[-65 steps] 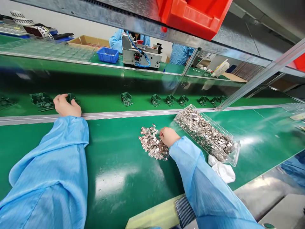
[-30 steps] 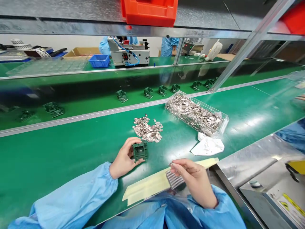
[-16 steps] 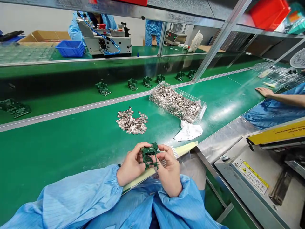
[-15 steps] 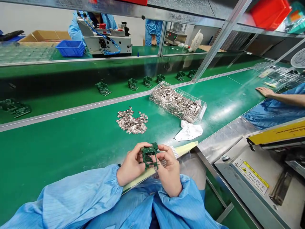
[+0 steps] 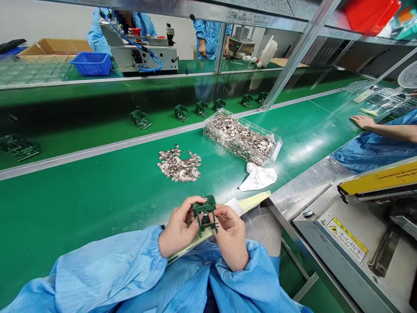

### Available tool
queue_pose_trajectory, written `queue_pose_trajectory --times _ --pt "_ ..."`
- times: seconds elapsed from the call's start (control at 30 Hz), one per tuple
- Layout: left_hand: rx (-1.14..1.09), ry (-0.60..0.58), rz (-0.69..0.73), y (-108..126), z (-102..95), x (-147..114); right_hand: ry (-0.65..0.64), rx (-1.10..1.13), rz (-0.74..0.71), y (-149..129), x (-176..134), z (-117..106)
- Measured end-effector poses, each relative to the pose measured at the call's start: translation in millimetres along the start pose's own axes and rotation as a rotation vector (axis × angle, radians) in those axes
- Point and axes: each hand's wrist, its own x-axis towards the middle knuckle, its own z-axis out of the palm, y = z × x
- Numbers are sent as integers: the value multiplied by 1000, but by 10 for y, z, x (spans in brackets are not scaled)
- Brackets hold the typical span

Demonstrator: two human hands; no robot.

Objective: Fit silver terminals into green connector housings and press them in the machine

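Left hand (image 5: 178, 229) and right hand (image 5: 233, 238), fingers drawn in, grip a green circuit-board assembly (image 5: 204, 203) between them, right above the near edge of the bench (image 5: 97, 187)! Over on the grey machine (image 5: 314, 228), a warning label (image 5: 347, 240) reads "INJURE HAND"; lettering on the yellow panel (image 5: 384, 178) is too blurred. Glossy green surface, small metal pieces (image 5: 180, 168) heaped near a loaded clear tray (image 5: 276, 152). Across the room, a blue bin (image 5: 93, 64); far right, a co-worker's hand (image 5: 362, 121) rests flat.
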Motion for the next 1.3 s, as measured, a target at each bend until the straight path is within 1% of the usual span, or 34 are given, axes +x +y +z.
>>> queue_pose_trajectory --times 0.17,0.33,0.47,0.57,0.63,0.7,0.77,0.83,0.93,1.03,1.13,1.3 --pt "14 27 -29 64 37 -19 34 83 47 -29 0 5" --pt "15 42 -49 120 104 -39 81 141 39 -27 -23 -20" --pt "-6 8 -39 164 211 -52 109 159 45 -48 -101 -87" --pt "-23 -38 -30 184 301 -48 121 141 36 -35 -209 -234" --pt "-43 -27 -28 184 351 -3 156 88 26 28 -290 -395" --pt "-89 41 -24 175 407 104 245 13 27 144 -352 -579" --pt "-159 121 -7 157 497 264 320 -62 46 286 -372 -738" --pt "-229 145 13 132 630 435 312 -121 69 412 -348 -820" --pt "-299 106 24 78 847 609 208 -164 63 513 -268 -775" --pt "-298 70 41 23 961 630 149 -189 21 544 -200 -645" --pt "-278 51 61 -4 960 580 152 -224 -25 587 -168 -571" --pt "-256 43 96 2 939 556 169 -314 -89 656 -162 -582"
